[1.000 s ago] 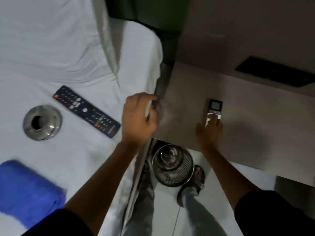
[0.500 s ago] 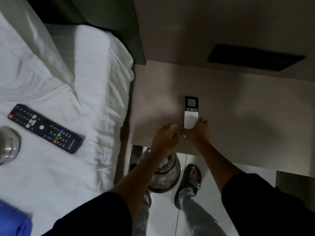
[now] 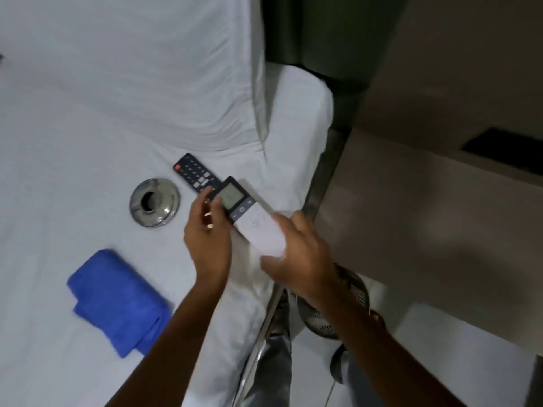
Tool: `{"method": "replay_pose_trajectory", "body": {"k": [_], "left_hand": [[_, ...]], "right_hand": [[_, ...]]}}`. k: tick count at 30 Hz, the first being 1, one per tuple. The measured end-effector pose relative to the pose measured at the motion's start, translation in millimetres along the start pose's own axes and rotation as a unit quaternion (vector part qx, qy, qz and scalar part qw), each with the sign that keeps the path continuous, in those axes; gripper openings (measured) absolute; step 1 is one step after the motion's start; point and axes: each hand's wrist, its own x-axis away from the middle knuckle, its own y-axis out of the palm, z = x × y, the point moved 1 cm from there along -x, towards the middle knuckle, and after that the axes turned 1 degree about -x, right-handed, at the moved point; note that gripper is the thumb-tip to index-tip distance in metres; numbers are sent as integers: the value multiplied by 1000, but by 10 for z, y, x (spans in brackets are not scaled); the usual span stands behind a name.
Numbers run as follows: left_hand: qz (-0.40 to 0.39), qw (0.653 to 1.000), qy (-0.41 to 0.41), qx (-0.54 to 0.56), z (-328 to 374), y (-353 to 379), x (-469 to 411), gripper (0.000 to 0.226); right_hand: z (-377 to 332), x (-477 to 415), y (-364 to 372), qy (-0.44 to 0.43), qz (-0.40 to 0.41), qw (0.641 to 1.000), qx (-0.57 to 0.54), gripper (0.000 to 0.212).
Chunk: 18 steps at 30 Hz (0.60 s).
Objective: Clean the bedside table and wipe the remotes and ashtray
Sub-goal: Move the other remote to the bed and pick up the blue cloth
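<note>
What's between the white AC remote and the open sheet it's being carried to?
The black TV remote lies on the bed right under the white remote's display end, with the steel ashtray just left. The right hand holds it; the left hand is alongside. Nearer sheet is open.

Your right hand covers the lower end of the white remote, so you cannot see how the fingers close under it. The white remote and your left hand hide the near half of the black remote; only its far end with the red button shows, and the key labels are too small to read. The digits on the white remote's screen are blurred. Below your right wrist, the mesh bin is mostly hidden by the forearm. Both your forearms are cut off by the bottom edge. To the right of your right hand, the bedside table runs out of the picture.
</note>
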Motion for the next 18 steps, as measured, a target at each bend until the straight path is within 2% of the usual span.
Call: {"method": "replay_pose_trajectory", "body": {"k": [4, 9, 11, 13, 15, 17, 18], "left_hand": [[17, 991, 22, -128, -259, -713, -258, 28], [-11, 974, 96, -207, -475, -1335, -500, 25], [-1, 959, 96, -265, -637, -1691, -653, 27], [10, 936, 63, -346, -836, -2034, -805, 33], [-2, 928, -17, -373, -1007, -2299, -924, 41], [-40, 944, -113, -308, -1103, -2422, -1004, 39], [-56, 951, -133, -273, -1134, -2458, -1053, 32]], "right_hand": [[-592, 114, 527, -38, -29, 997, 63, 73], [-761, 135, 807, -24, -17, 979, 203, 69], [-884, 189, 901, -35, -8, 967, 253, 64], [-1068, 302, 1045, -76, 10, 968, 239, 45], [-1286, 403, 1243, -98, 3, 984, 151, 22], [-1443, 454, 1429, -49, -54, 995, 68, 29], [-1492, 456, 1515, -11, -98, 994, 45, 37]]}}
